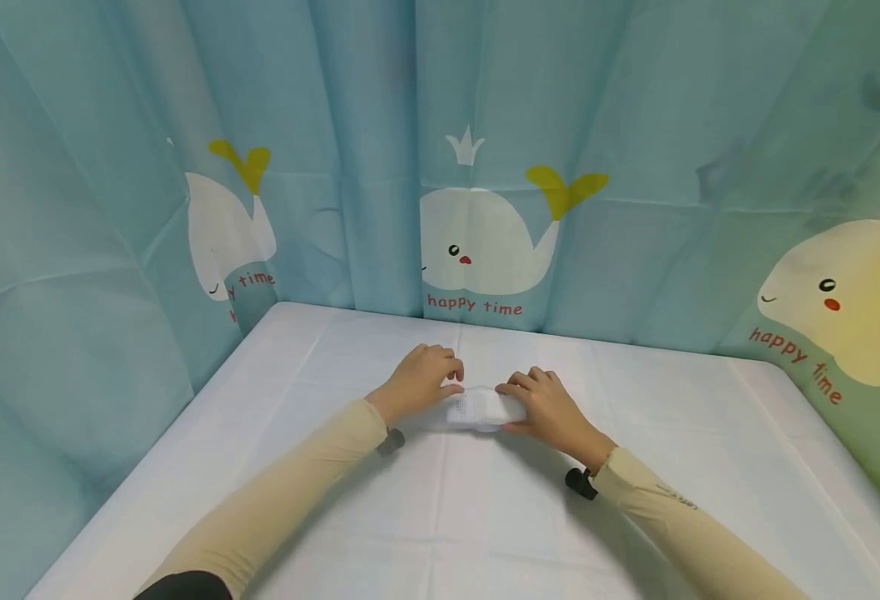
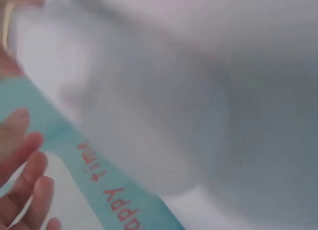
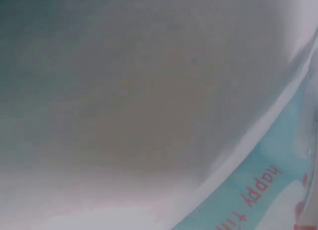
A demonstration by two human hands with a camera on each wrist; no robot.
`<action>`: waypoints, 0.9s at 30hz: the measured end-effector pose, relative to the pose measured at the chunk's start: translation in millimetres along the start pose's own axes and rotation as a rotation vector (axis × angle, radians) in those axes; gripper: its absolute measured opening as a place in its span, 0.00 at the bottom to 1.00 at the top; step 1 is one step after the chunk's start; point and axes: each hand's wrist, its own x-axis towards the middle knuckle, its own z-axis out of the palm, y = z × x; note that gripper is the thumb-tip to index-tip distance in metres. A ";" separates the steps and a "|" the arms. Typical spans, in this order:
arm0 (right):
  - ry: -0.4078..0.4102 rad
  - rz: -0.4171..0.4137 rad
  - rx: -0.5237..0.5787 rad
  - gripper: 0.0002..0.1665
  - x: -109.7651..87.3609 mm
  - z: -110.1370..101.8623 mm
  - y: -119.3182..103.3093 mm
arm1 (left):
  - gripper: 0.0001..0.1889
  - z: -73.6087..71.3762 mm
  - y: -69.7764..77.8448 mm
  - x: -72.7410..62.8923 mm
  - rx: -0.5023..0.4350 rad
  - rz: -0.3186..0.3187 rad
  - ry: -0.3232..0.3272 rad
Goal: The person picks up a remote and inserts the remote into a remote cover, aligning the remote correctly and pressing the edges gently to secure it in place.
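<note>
A small white pack with fine grey print [image 1: 477, 408] lies low over the middle of the table, seen in the head view. My right hand [image 1: 548, 412] grips its right end, fingers over the far edge and thumb at the near edge. Beside the left end is my left hand [image 1: 421, 379], its fingers loosely bent and its thumb right at the pack's corner. The left wrist view shows the left fingers [image 2: 32, 190] spread apart, with a gap between them. In the right wrist view only bits of fingertips [image 3: 299, 210] appear at the right edge.
A white cloth covers the table [image 1: 365, 517]. Behind it hangs a blue-green curtain [image 1: 380, 208] with white whales and "happy time" lettering. A dark wrist camera [image 1: 581, 483] sits under the right wrist. Blurred grey shapes fill much of both wrist views.
</note>
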 end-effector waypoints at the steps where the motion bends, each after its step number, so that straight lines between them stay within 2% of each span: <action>1: 0.001 -0.018 0.003 0.31 -0.6 -0.3 1.0 | 0.08 -1.2 -2.6 1.9 -0.037 -0.024 -0.009; 7: 0.033 -0.105 0.060 0.31 -3.2 -1.2 5.6 | 0.08 2.2 -3.7 11.7 -0.326 -0.129 -0.164; 9: 0.052 -0.140 0.080 0.32 -3.5 0.1 5.8 | 0.09 5.8 -1.2 13.9 -0.414 -0.159 -0.186; 11: 0.073 -0.177 0.094 0.32 -3.1 1.3 4.7 | 0.08 8.6 1.5 15.2 -0.467 -0.179 -0.180; 15: 0.101 -0.227 0.098 0.32 -2.4 2.7 2.1 | 0.07 12.7 8.1 16.3 -0.490 -0.203 -0.129; 20: 0.111 -0.256 0.050 0.33 -2.1 0.5 0.1 | 0.07 16.8 15.0 14.1 -0.496 -0.215 -0.061; 27: 0.032 -0.202 0.029 0.42 -5.5 -4.2 3.5 | 0.07 19.1 16.0 9.1 -0.490 -0.256 -0.028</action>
